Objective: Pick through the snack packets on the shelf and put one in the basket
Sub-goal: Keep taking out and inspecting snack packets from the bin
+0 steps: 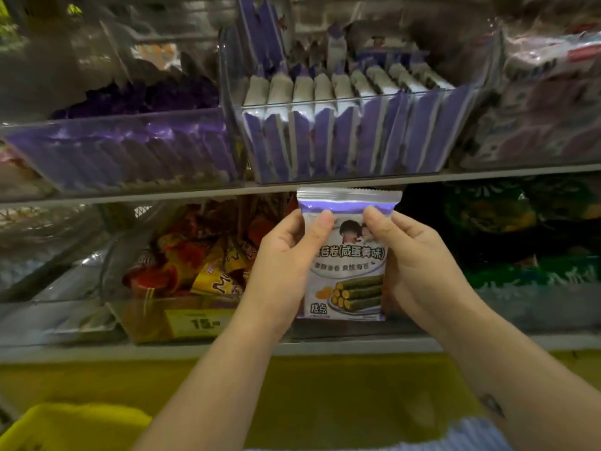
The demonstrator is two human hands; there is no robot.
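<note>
Both the left hand (286,255) and right hand (419,255) pinch the upper sides of one purple snack packet (348,271) just below the clear bin (357,131), a light, crinkly pouch, probably slippery and brittle inside, best held by its sealed edges.

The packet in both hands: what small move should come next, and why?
Probably lower the packet down and left toward the yellow basket: the left hand and right hand hold it in front of the shelf, and the basket sits below.

Purple snack packet (348,255) between both hands
</note>
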